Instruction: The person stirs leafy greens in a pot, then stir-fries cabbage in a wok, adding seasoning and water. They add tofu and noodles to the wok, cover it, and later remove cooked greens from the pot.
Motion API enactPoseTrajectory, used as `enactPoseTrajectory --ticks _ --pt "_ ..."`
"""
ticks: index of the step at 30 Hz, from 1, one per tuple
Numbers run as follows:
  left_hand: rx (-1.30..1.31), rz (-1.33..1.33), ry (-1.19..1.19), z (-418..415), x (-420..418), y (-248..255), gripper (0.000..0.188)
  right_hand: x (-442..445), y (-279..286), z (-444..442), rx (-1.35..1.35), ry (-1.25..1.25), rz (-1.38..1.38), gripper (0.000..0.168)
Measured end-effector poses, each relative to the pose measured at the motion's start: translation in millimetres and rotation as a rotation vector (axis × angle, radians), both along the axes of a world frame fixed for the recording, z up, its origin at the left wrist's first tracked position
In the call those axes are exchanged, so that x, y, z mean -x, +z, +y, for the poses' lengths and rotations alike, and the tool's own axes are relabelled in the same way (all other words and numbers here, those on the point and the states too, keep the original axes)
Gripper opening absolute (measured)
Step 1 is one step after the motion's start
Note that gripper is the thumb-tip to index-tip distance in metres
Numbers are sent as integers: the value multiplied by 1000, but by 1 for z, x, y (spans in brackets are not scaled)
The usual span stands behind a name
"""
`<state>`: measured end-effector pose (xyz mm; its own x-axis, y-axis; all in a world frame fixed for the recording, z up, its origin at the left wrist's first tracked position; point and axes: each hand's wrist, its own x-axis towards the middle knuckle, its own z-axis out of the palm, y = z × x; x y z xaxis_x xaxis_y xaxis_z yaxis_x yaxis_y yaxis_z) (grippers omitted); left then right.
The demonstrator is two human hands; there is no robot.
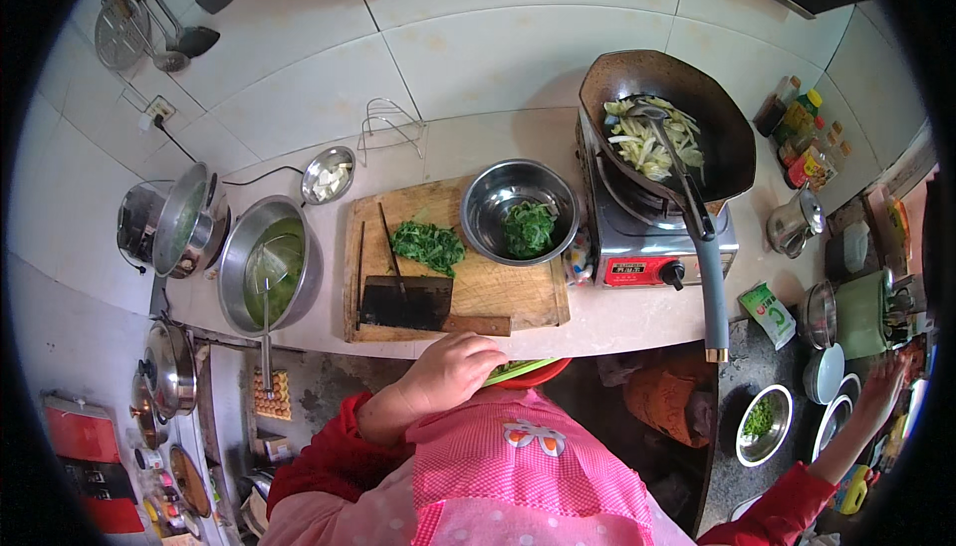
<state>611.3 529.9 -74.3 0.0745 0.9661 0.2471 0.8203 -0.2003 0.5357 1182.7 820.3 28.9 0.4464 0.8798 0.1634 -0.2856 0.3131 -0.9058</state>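
My left hand (467, 368) rests at the counter's front edge, loosely curled, just below the wooden handle of a cleaver (407, 303). Its palm side is hidden. The cleaver lies on a wooden cutting board (508, 296), beside a pair of dark chopsticks (390, 247) and a heap of chopped leafy greens (427, 246). A steel bowl (478, 210) on the board's right part holds more greens (529, 229). Far to the right my right hand (883, 388) reaches toward crowded kitchenware near a green container (859, 314); its grip is too small to make out.
A wok (728, 150) with sliced pale vegetable and a spatula (676, 154) sits on a gas stove (635, 247), its handle jutting past the counter edge. At left stands a basin of greenish liquid (306, 300) holding a strainer (267, 285). Bottles (803, 128) stand behind right.
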Motion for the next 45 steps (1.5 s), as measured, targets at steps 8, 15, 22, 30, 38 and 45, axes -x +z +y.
enactPoseTrajectory --ticks 8,15,22,30,38,45 --pt "21 -100 48 -28 57 -22 20 245 61 -83 -80 696 -938 34" --pt "-107 -151 102 -47 102 -19 18 360 29 -45 -215 545 -1840 36" --pt "-88 -148 124 -63 124 -19 14 367 -35 19 158 524 -2002 55" --pt "-121 -186 170 -46 115 -35 13 370 -39 68 -56 377 -1697 34" --pt "15 -497 501 -17 150 -62 13 339 -28 39 -409 172 -2224 50" --pt "-317 -2015 1079 48 367 -170 19 288 -34 30 -317 113 -2147 47"
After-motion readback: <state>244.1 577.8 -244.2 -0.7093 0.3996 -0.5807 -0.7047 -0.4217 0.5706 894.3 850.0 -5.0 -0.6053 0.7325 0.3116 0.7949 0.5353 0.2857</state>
